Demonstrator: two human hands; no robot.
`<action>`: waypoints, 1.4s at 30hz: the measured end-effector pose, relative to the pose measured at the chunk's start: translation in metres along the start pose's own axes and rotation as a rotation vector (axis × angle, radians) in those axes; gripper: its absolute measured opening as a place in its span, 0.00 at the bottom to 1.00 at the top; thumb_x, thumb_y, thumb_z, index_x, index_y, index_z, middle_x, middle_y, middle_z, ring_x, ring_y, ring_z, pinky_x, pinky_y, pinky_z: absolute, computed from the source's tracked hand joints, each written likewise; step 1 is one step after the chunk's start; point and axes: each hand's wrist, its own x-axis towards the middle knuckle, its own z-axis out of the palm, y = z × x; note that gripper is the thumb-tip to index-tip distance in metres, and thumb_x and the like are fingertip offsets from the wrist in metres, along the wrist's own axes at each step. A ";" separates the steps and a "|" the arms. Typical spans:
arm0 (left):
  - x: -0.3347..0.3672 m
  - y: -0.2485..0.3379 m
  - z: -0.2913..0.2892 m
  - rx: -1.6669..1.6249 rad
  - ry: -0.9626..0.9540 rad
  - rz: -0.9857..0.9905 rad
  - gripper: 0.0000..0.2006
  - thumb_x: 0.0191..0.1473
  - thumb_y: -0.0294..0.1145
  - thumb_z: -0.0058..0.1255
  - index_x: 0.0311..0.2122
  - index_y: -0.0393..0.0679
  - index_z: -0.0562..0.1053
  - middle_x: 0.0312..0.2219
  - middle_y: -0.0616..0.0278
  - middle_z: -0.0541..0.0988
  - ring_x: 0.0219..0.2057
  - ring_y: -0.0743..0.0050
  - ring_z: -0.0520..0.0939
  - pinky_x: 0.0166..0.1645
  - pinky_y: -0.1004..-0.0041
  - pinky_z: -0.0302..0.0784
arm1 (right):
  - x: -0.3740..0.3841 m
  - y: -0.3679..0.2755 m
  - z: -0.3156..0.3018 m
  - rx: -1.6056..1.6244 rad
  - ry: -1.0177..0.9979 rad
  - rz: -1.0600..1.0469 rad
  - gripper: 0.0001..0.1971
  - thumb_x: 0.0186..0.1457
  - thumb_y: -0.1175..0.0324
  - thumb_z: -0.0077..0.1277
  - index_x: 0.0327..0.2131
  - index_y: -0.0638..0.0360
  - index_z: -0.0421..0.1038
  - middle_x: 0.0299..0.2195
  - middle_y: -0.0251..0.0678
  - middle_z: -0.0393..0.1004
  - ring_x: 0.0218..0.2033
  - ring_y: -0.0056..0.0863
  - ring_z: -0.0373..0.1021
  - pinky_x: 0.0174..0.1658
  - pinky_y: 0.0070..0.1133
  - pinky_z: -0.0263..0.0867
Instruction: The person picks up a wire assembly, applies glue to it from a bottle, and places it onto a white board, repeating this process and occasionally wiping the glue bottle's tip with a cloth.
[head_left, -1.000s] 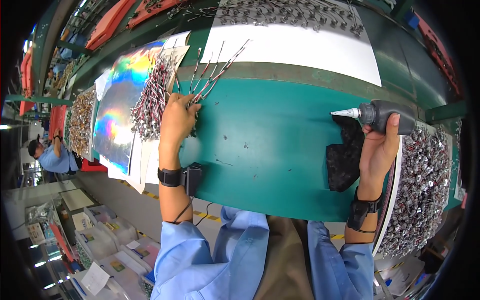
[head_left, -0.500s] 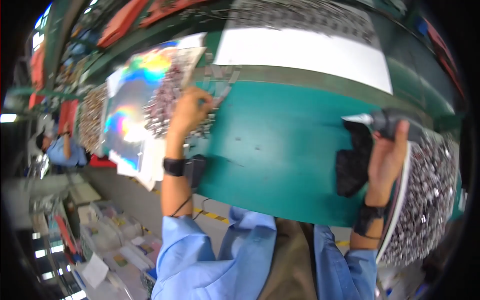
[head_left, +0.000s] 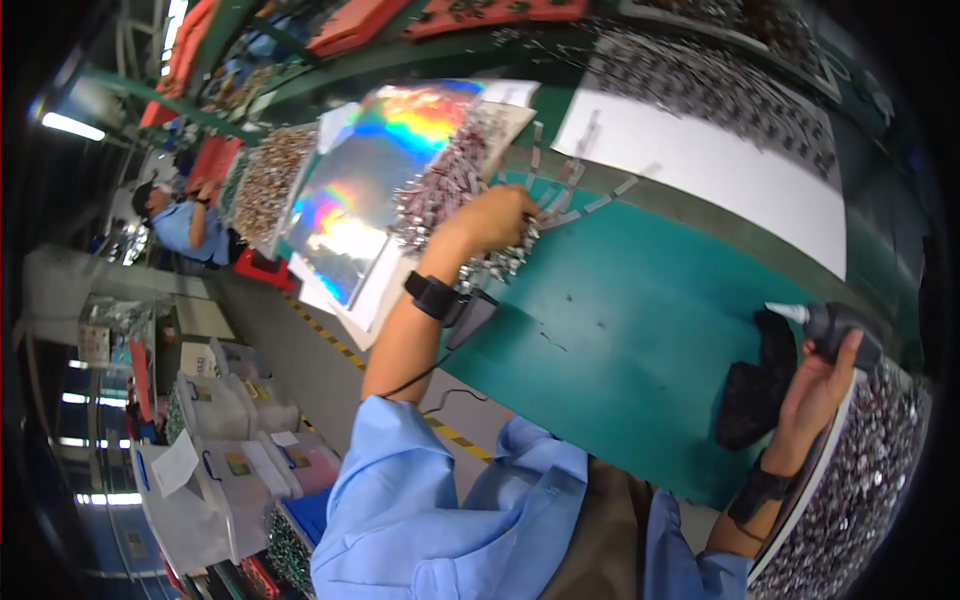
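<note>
- Left hand (head_left: pixel 490 222) curls at the wires (head_left: pixel 440 190), its grip too blurred to tell; right hand (head_left: pixel 815 400) grasps the dark bottle (head_left: pixel 846 328) near the bench's (head_left: pixel 640 290) right edge.
- Wires, at the bench's left, look light, flexible; probably best taken mid-length.
- Bottle seems squeezable; its body, not the nozzle (head_left: pixel 788 312), suits gripping.

A factory assembly workshop: small wired parts (head_left: pixel 440 195) heap up at the green counter's (head_left: pixel 650 330) left edge, metallic parts (head_left: pixel 850 490) crowd its right edge, and beyond the left edge show a blue-shirted co-worker (head_left: pixel 190 228), translucent plastic bins (head_left: pixel 225 495) and yellow-black tape (head_left: pixel 460 440) on the floor (head_left: pixel 320 385).
</note>
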 end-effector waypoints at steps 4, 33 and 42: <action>0.016 -0.001 0.012 0.071 -0.002 0.011 0.09 0.38 0.25 0.48 0.30 0.37 0.71 0.27 0.52 0.71 0.30 0.55 0.72 0.36 0.68 0.67 | 0.010 0.015 -0.001 -0.003 -0.002 -0.020 0.15 0.53 0.60 0.39 0.39 0.60 0.62 0.35 0.37 0.67 0.31 0.18 0.62 0.27 0.14 0.56; 0.080 0.168 0.144 -1.562 0.231 -0.092 0.09 0.45 0.17 0.46 0.35 0.31 0.68 0.28 0.56 0.72 0.28 0.71 0.77 0.28 0.81 0.74 | 0.023 0.084 -0.027 -0.356 -0.186 -0.298 0.33 0.44 0.51 0.49 0.46 0.66 0.52 0.41 0.42 0.61 0.43 0.36 0.61 0.49 0.31 0.54; 0.078 0.161 0.147 -1.557 0.217 -0.063 0.08 0.44 0.16 0.46 0.34 0.31 0.68 0.31 0.57 0.71 0.29 0.70 0.77 0.28 0.81 0.75 | 0.021 0.093 -0.025 -0.402 -0.160 -0.279 0.35 0.42 0.50 0.50 0.46 0.66 0.52 0.42 0.41 0.60 0.42 0.36 0.62 0.49 0.31 0.55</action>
